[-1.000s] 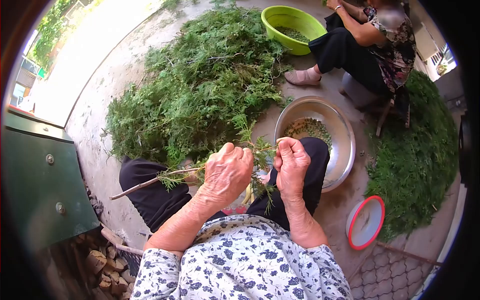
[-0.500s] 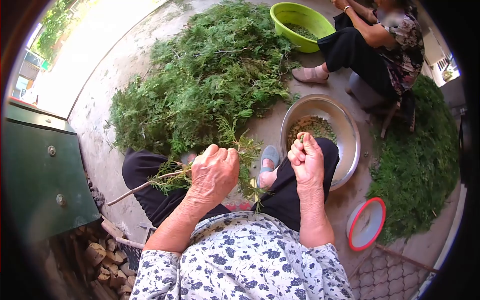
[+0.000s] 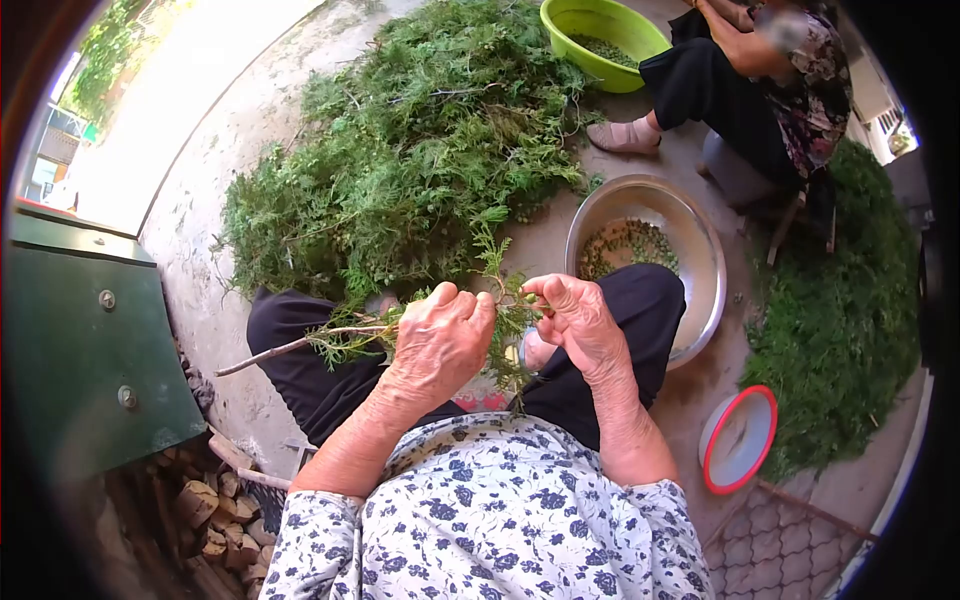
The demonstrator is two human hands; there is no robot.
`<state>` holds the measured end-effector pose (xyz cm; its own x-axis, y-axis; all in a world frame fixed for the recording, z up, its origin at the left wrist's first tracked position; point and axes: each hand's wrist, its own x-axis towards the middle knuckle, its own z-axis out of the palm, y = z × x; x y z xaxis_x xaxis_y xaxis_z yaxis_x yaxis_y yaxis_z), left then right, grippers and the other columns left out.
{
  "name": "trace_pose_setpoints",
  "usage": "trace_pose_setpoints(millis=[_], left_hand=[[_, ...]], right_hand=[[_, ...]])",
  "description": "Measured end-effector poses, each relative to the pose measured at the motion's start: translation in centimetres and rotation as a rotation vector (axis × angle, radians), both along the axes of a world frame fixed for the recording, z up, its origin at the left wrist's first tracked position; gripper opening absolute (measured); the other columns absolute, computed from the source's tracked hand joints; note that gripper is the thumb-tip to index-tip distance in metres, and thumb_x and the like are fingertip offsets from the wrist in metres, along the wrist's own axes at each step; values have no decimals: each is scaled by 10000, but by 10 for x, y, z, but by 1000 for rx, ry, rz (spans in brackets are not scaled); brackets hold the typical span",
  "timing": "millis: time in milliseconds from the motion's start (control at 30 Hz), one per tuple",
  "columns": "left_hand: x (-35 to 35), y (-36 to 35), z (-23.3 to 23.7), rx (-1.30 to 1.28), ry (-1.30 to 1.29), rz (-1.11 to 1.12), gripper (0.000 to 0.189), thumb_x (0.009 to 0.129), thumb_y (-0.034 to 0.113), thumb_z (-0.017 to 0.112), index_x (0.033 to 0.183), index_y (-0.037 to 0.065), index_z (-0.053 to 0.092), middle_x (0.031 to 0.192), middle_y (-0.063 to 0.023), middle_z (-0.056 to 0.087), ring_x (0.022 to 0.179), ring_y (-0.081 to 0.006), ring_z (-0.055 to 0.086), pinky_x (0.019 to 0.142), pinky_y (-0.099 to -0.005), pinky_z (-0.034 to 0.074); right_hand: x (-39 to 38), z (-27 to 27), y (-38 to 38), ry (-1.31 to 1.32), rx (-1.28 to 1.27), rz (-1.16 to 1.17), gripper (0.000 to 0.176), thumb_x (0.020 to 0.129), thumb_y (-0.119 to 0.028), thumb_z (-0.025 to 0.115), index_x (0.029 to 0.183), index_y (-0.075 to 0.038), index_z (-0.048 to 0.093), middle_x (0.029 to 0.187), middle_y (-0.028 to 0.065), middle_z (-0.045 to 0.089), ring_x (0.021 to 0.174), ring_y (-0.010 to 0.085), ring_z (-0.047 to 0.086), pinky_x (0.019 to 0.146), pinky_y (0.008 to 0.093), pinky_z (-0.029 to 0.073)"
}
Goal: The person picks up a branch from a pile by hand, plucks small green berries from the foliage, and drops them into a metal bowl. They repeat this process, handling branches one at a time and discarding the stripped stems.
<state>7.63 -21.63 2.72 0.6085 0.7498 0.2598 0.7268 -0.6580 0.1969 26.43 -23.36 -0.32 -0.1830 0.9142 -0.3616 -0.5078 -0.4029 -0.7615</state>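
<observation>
My left hand (image 3: 440, 335) is closed around an evergreen branch (image 3: 275, 352), its bare woody end sticking out to the left and leafy sprigs hanging over my lap. Against those sprigs, my right hand (image 3: 580, 325) pinches at a small green seed cone (image 3: 531, 298) with thumb and fingers. Just beyond my right knee stands a wide steel basin (image 3: 703, 270) with many small green cones (image 3: 630, 245) on its bottom.
A large heap of cut evergreen branches (image 3: 400, 170) covers the ground ahead. Another person (image 3: 740, 90) sits at the upper right beside a lime-green basin (image 3: 600, 72). More greenery (image 3: 840, 330), a red-rimmed bowl (image 3: 740, 440), a green metal box (image 3: 90, 350) and firewood (image 3: 215, 510) surround me.
My right hand has moved left from over the steel basin's near edge to the branch, and its fingers now meet the sprigs. My left hand keeps its hold, shifted slightly right.
</observation>
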Motion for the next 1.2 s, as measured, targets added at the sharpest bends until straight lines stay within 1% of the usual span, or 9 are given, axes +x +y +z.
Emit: trace_pose_setpoints(millis=[200,300,367,533,633,800,933,1033,1200], left_hand=[[1,-1,-3,-10,-27,-43,107,688,84,609,728,82,509,612,-22,482,610,-203,502,495,-331,424],[1,-2,-2,-29,-51,-54,117,686,84,610,694,86,494,591,-23,477,592,-205,498,488,-335,419],[-4,0,-2,-49,-90,6,116,685,87,615,687,89,498,581,-25,478,585,-211,499,482,-339,412],[-1,6,-3,-71,-99,46,99,724,109,613,690,85,523,589,-41,502,595,-231,515,493,-360,416],[0,7,-6,-73,-105,56,100,728,117,614,695,83,526,596,-41,516,600,-234,523,498,-361,419],[2,4,-7,-103,-109,27,112,719,115,617,673,84,520,592,-41,518,598,-233,525,498,-360,420],[8,-1,-5,-113,-106,-16,122,706,111,620,652,90,513,570,-37,497,579,-226,512,489,-355,417],[0,1,-12,-71,-116,47,123,705,106,619,647,95,511,557,-33,483,570,-221,504,484,-349,416],[2,3,-16,-36,-142,48,109,703,101,625,689,94,517,575,-28,491,575,-218,507,483,-344,418]], right_hand=[[-7,-5,-2,-475,201,37,354,843,-349,637,723,-17,607,537,-48,442,453,30,357,411,203,266],[3,-19,2,-667,189,-271,329,862,-305,621,716,-13,580,522,-46,436,463,27,396,390,209,298],[22,-24,3,-198,54,-283,306,865,-298,615,752,-16,580,565,-32,489,472,39,438,401,199,340],[-1,-10,-7,102,-75,-271,200,864,-177,612,961,-10,560,683,11,551,476,39,454,395,157,336],[-4,-19,-17,60,13,-118,202,843,-135,636,983,-9,562,691,-3,554,483,35,452,409,153,341],[-18,-17,-16,-88,45,-275,121,814,-111,672,833,-7,613,615,-34,500,475,27,399,406,166,285],[-13,-25,-15,-3,25,-399,154,851,-155,633,827,-9,589,596,-31,475,462,31,390,391,176,281],[23,-31,-8,96,32,-501,219,887,-224,580,838,-11,568,670,8,490,507,60,430,408,186,316],[8,16,-18,239,94,-273,94,887,-55,531,965,-4,545,852,83,605,680,108,583,497,193,446]])
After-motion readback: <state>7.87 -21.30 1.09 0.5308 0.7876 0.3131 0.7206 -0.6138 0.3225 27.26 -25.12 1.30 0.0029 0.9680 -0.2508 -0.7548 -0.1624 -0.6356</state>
